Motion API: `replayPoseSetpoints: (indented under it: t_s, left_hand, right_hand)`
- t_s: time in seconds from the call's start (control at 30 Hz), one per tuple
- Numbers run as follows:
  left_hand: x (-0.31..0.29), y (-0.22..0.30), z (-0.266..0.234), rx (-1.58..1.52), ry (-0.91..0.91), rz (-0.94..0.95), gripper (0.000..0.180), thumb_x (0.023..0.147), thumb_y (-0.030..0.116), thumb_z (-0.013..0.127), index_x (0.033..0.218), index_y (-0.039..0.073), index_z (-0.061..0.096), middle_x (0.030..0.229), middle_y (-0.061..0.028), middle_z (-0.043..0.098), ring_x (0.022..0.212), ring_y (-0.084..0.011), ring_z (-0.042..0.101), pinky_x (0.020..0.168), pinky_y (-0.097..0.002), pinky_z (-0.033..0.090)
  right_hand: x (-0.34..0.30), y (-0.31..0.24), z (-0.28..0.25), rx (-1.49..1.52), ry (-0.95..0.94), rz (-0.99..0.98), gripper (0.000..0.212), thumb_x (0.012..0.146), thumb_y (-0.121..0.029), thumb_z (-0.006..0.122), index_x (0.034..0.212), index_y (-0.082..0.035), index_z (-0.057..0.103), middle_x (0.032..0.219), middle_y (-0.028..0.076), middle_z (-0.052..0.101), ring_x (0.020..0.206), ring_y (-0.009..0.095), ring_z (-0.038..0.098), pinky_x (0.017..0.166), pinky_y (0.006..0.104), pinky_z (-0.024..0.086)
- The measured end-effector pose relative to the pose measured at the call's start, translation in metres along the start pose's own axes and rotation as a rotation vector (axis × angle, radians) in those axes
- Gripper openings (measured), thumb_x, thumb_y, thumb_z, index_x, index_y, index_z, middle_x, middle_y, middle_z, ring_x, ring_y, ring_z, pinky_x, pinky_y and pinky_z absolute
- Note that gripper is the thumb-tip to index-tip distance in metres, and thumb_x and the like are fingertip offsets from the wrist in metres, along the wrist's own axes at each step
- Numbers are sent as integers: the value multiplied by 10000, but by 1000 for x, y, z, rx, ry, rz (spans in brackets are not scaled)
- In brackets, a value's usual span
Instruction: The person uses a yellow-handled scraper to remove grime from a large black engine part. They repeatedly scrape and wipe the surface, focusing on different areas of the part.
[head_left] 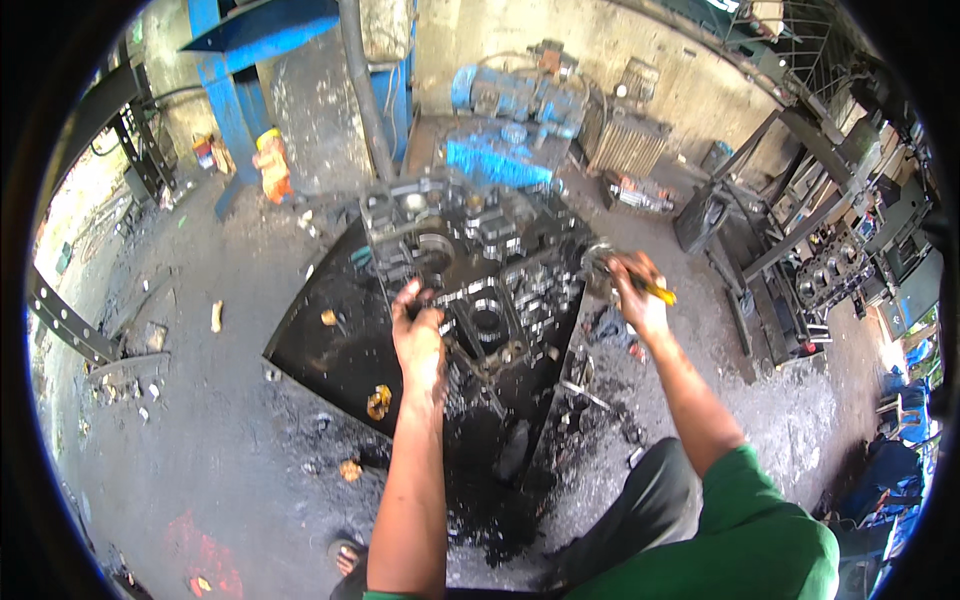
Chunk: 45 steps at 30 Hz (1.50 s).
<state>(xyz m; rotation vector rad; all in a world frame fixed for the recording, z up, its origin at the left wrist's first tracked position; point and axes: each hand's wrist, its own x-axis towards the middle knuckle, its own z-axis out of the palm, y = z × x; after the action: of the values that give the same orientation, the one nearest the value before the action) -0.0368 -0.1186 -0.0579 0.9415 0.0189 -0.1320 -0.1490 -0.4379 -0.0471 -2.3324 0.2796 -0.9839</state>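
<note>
Left hand (418, 335) rested on the engine block (480, 270), fingers curled over a greasy edge near the block's middle, closed on that edge rather than lifting anything. Just past the fingertips sat a round bore in the casting; further beyond, the block's upper end with more openings. The block stood on a black tray (320, 345), which spread out to the left of and below that hand. A small yellowish scrap (379, 401) lay on the tray just beside the left wrist, toward the person.

Right hand (637, 295) was closed around a yellow-handled tool (658, 292), the handle end poking out on the hand's outer side. The tool's working end was hidden by the fingers; couldn't tell its type. Directly ahead of the knuckles was a small round metal part (598, 262) at the block's right edge, touching or nearly touching the hand; couldn't tell whether it was held. Below this hand, loose dark parts and oily grime lay on the concrete floor (200, 420).

Both forearms came up from the lower edge, left one bare, right one ending in a green sleeve (770, 520). Well beyond both hands: a blue machine (520, 95) by the wall and a blue steel frame (235, 90) far left. Off to the right of the tool hand stood a dark metal rack (800, 240) with another engine part on it.
</note>
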Motion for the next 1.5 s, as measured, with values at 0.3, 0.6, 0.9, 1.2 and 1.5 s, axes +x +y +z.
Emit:
replayPoseSetpoints:
  t_s: [0.3,0.6,0.9,1.2,1.5]
  left_hand:
    - [-7,17,8,143,55,-69,475,820,-52,522,1289,27,536,1187,-106,614,1060,-204,581,935,-322,472]
    - [-8,17,5,142,35,-60,476,789,-15,533,1259,58,545,1165,-84,602,1016,-179,540,918,-292,409]
    - [-8,16,5,125,9,-52,476,800,-26,517,1270,36,551,1216,-94,582,1114,-208,539,965,-326,436]
    - [-3,7,1,66,-16,-37,488,809,-57,500,1290,21,524,1211,-105,566,1091,-205,549,951,-303,434]
    - [-3,3,-2,67,-50,1,484,797,-60,514,1271,32,535,1182,-78,571,1122,-189,528,983,-312,409]
  right_hand:
    - [-327,9,180,193,-494,546,208,840,-251,719,993,-112,742,968,112,735,951,261,709,855,352,560]
    - [-351,-4,244,101,-333,338,257,828,-184,726,1082,-144,704,1246,137,613,1104,336,621,935,383,526]
    - [-280,44,172,219,-772,851,149,843,-216,757,959,-124,738,892,38,743,782,112,683,710,275,551]
    - [14,-92,30,255,19,-122,188,946,-193,647,1053,-64,731,1135,129,693,1078,233,646,921,358,514]
    - [77,-121,85,-319,-227,-95,187,825,-200,737,1000,-134,738,944,106,690,826,277,702,770,379,575]
